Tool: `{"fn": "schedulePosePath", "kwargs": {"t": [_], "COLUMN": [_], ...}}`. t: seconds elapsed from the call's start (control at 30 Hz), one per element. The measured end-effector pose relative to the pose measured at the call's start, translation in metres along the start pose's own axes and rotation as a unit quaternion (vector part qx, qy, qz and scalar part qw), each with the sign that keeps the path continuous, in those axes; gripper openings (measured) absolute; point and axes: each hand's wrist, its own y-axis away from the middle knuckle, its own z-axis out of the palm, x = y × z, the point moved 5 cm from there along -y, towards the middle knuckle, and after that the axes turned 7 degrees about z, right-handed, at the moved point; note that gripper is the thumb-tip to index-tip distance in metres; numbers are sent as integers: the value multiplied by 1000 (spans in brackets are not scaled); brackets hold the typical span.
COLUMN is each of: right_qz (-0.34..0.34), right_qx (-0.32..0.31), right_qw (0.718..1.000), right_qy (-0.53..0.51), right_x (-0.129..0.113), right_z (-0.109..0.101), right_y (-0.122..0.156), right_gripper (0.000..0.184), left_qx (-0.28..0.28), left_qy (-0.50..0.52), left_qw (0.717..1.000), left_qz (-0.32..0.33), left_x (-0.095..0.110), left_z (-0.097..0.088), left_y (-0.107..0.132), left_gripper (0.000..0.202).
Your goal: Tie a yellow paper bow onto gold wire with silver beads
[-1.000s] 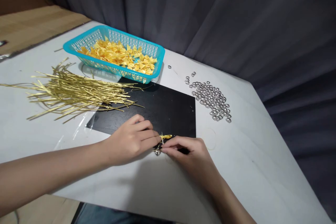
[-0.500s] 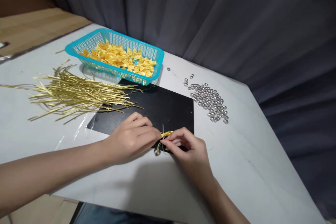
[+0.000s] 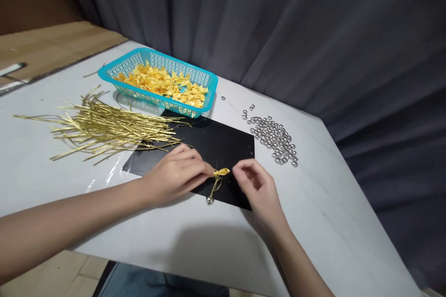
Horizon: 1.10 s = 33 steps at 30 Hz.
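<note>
My left hand rests over the black board, its fingertips pinching the end of a small yellow ribbon bow. A thin gold cord loops down from the bow to a small silver bead at the board's near edge. My right hand is just right of the bow, apart from it, with loosely spread fingers holding nothing.
A turquoise plastic basket full of yellow ribbon bows stands behind the board. A bundle of gold strips lies to the left, and a pile of silver beads to the right, on a white table.
My right hand has let go of the bow and moved right, its fingers opening. The bow, cord and bead now show clearly, and the view has shifted slightly.
</note>
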Motion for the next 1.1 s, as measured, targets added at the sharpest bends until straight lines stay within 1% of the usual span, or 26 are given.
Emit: {"fn": "schedulePosePath", "kwargs": {"t": [0.03, 0.07, 0.13, 0.2, 0.23, 0.27, 0.33, 0.43, 0.53, 0.63, 0.73, 0.87, 0.97, 1.1], "right_qz": [6, 11, 27, 71, 97, 121, 156, 179, 192, 188, 167, 124, 94, 57], "right_qx": [4, -6, -69, -150, -176, -189, -193, -198, -204, -203, -201, -193, -185, -178], "right_qw": [1000, 1000, 997, 986, 978, 972, 962, 953, 946, 945, 948, 957, 963, 969], "right_qy": [-6, -8, -5, -28, -49, -72, -111, -142, -165, -176, -179, -179, -173, -161], "right_x": [-3, -7, -14, -18, -19, -20, -18, -13, -8, -10, -20, -38, -50, -60], "right_z": [-3, -4, 1, 12, 18, 22, 30, 38, 41, 42, 44, 49, 52, 56], "right_y": [-4, -9, -20, -30, -34, -37, -43, -46, -46, -48, -51, -58, -63, -69], "right_gripper": [20, 22, 23, 22, 21, 21, 24, 30, 31, 29, 27, 27, 29, 30], "left_qx": [2, 5, 4, 6, 9, 15, 30, 52, 72, 85, 97, 116, 133, 138], "left_qy": [-5, -11, -30, -57, -71, -84, -105, -127, -144, -152, -160, -176, -190, -187], "left_qw": [1000, 1000, 998, 997, 996, 995, 992, 989, 985, 983, 981, 977, 973, 973], "left_qz": [11, 23, 46, 55, 57, 58, 56, 55, 61, 64, 47, 11, 5, -4], "left_x": [-1, -1, -1, -2, -2, -3, -5, -8, -9, -9, -12, -19, -22, -26], "left_z": [-2, -4, -7, -9, -10, -12, -15, -18, -19, -20, -22, -31, -40, -47], "left_y": [-1, -1, -3, -4, -4, -4, -4, -3, -3, -3, -5, -9, -11, -11], "left_gripper": [10, 10, 11, 14, 15, 16, 14, 10, 8, 6, 7, 6, 6, 6]}}
